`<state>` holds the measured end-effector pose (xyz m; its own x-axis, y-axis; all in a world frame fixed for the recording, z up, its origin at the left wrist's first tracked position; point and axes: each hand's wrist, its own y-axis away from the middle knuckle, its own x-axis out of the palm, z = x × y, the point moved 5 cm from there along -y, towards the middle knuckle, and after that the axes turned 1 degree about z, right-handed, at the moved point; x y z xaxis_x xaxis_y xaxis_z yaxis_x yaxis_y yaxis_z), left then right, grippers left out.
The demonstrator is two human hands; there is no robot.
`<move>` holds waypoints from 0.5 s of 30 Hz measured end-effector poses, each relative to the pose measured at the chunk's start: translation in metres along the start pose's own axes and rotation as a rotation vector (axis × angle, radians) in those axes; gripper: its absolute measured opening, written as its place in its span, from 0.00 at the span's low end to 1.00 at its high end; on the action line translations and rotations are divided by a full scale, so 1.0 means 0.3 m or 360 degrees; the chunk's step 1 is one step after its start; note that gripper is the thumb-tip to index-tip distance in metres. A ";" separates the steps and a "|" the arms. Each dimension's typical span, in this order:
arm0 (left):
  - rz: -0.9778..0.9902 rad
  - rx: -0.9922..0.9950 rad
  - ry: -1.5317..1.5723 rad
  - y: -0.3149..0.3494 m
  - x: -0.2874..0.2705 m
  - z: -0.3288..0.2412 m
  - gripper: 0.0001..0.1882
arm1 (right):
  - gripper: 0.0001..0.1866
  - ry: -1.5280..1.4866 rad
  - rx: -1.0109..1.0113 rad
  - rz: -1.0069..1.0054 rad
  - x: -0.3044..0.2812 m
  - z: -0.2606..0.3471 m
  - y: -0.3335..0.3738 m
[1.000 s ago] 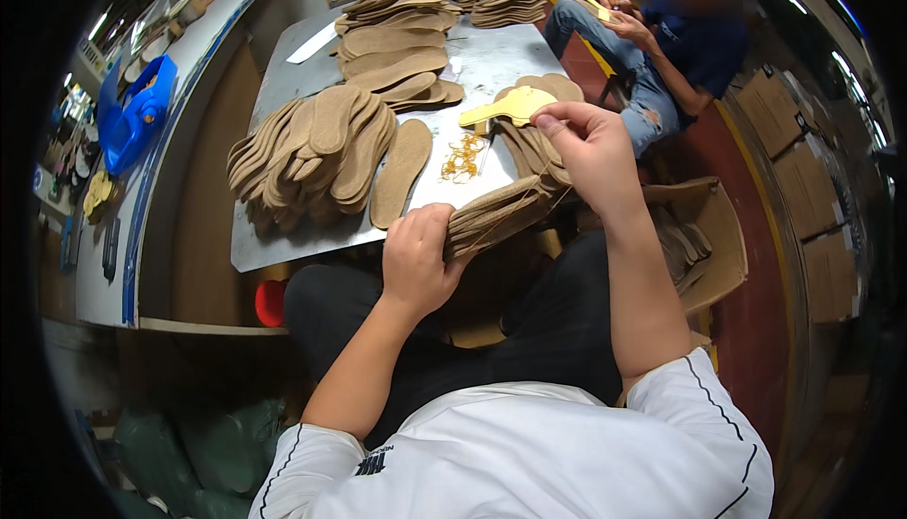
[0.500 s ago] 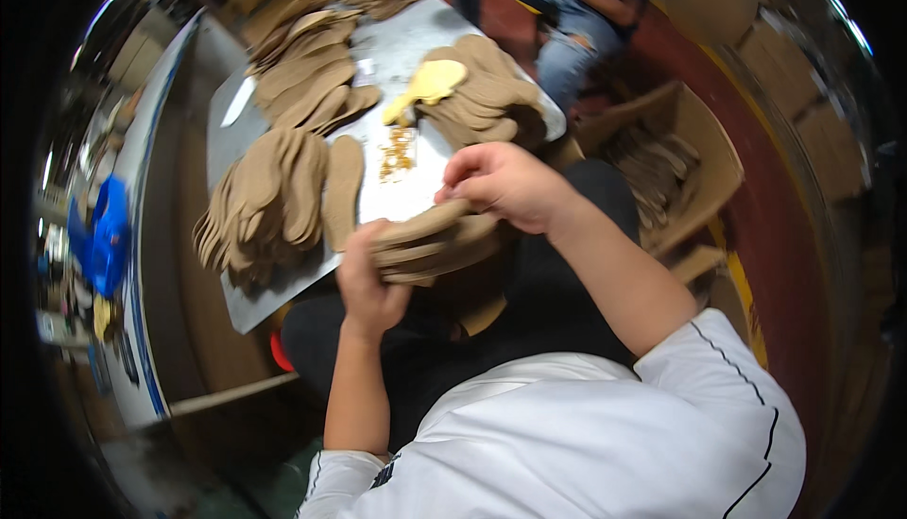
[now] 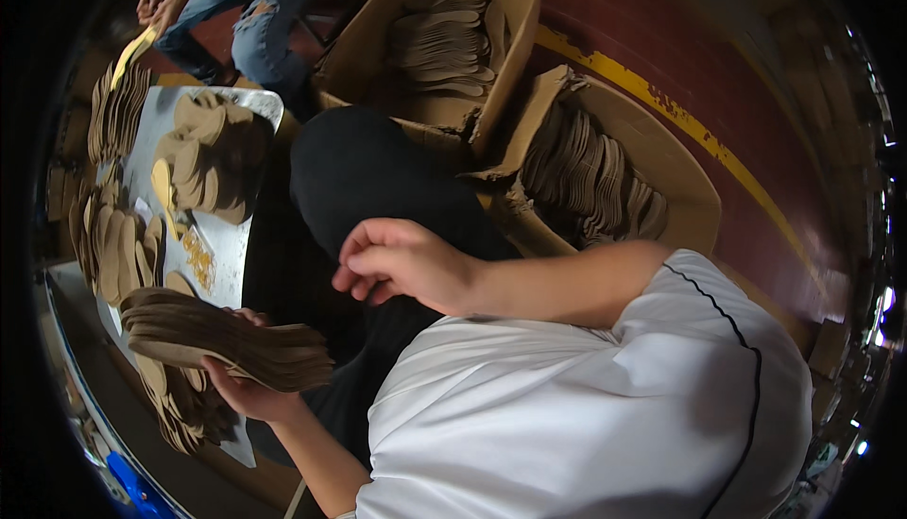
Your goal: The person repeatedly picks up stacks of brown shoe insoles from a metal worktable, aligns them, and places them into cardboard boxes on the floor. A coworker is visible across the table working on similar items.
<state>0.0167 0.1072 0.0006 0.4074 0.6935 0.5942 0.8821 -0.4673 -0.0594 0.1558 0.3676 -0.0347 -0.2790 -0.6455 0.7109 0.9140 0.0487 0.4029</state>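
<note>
My left hand (image 3: 244, 391) is closed round a thick stack of brown insoles (image 3: 222, 335), thumb on one side and fingertips showing on the other. The stack lies nearly level above the near end of the metal table. Apart from it, over my dark-trousered lap, my right hand (image 3: 402, 262) holds nothing, its fingers loosely curled and somewhat apart. Beneath and beyond the held stack, more insole piles (image 3: 123, 250) cover the left of the table (image 3: 230, 269). Another pile (image 3: 213, 155) sits at its far right corner, beside a yellow insole-shaped piece (image 3: 164, 188).
Two open cardboard boxes stand to the right of the table: a far box (image 3: 518, 42) and a nearer box (image 3: 688, 188), both holding insoles. A co-worker's hands (image 3: 168, 4) hold a yellow piece at the table's far end. A yellow line (image 3: 661, 103) crosses the red floor.
My view has swung right, bringing the boxes into fuller sight. My right hand has left the insoles and moved away; my left hand now holds the stack alone.
</note>
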 end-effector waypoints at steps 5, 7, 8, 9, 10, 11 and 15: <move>0.0127 -0.0328 0.0015 -0.030 0.199 0.131 0.34 | 0.28 0.0716 -0.0727 0.0104 -0.004 0.093 0.163; 0.0329 -0.0421 -0.0023 -0.039 0.310 0.168 0.34 | 0.54 0.0698 -0.0813 0.0191 0.013 0.131 0.211; 0.0065 -0.0531 -0.0205 -0.031 0.330 0.199 0.39 | 0.57 0.0736 -0.0904 0.0266 0.033 0.154 0.221; 0.0161 -0.0541 -0.0639 -0.032 0.381 0.222 0.49 | 0.60 0.0781 -0.1003 0.0330 0.048 0.174 0.229; 0.0351 -0.0428 -0.0957 -0.022 0.447 0.236 0.54 | 0.62 0.1221 -0.1213 -0.0023 0.042 0.207 0.223; 0.0526 -0.0304 -0.1327 -0.019 0.504 0.238 0.58 | 0.51 0.0829 -0.1065 -0.0209 -0.002 0.210 0.218; 0.1153 -0.0319 -0.1824 -0.088 0.605 0.225 0.47 | 0.32 0.0007 -0.0419 -0.0142 -0.271 0.213 0.218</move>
<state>0.0832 0.2825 0.0559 0.8104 0.2775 -0.5160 0.3809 -0.9187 0.1042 0.2194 0.4721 -0.0293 -0.3609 -0.6419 0.6765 0.9312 -0.2079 0.2995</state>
